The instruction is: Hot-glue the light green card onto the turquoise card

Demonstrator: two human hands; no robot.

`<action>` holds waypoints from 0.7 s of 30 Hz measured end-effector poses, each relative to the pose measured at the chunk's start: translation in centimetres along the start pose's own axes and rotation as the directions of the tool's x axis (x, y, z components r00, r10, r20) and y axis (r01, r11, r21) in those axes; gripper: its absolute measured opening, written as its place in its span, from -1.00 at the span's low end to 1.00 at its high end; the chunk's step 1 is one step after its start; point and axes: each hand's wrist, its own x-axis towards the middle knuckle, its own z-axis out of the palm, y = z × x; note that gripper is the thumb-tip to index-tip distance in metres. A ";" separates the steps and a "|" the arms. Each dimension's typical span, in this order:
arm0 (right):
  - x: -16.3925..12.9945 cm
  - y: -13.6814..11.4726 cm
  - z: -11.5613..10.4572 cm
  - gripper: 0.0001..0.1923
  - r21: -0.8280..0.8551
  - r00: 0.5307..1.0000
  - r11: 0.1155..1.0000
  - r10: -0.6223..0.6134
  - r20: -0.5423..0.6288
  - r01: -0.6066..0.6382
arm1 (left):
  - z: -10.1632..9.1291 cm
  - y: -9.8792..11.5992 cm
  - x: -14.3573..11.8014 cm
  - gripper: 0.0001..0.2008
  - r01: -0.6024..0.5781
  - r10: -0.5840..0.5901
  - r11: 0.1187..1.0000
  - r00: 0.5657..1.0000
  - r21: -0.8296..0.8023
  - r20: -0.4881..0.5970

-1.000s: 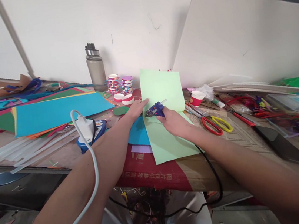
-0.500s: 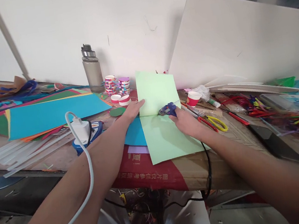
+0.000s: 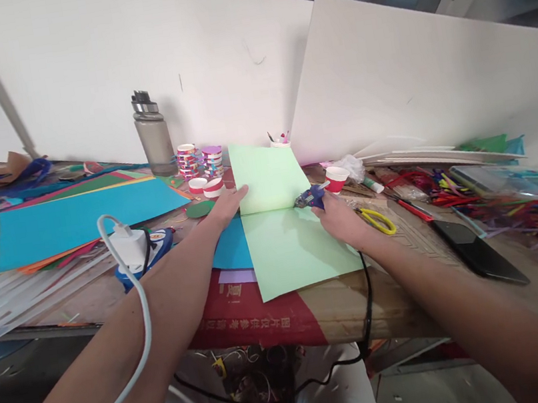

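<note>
Green paper (image 3: 285, 239) under flat left hand (image 3: 229, 204); right hand (image 3: 339, 218) grips glue gun (image 3: 311, 196) beside scissors (image 3: 378, 220)

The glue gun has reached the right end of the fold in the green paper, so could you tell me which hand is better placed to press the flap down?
Probably the left hand: it rests open on the green paper, while the right hand grips the glue gun.

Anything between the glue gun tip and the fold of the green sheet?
Nothing visible. The right hand holds the glue gun right at the green sheet's fold; the left hand presses its opposite edge.
</note>
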 end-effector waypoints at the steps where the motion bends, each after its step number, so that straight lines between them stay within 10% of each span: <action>1: 0.0 0.2 -0.1 -0.66 -0.006 1.000 1.000 0.017 0.006 -0.017 | 0.0 0.1 0.0 -0.44 0.005 -0.005 1.000 1.000 -0.006 -0.001; 21: 0.1 2.7 -0.9 -0.64 -0.045 0.996 0.995 0.094 -0.003 -0.094 | 0.3 1.4 -0.8 -0.36 0.001 -0.002 0.996 1.000 0.088 0.004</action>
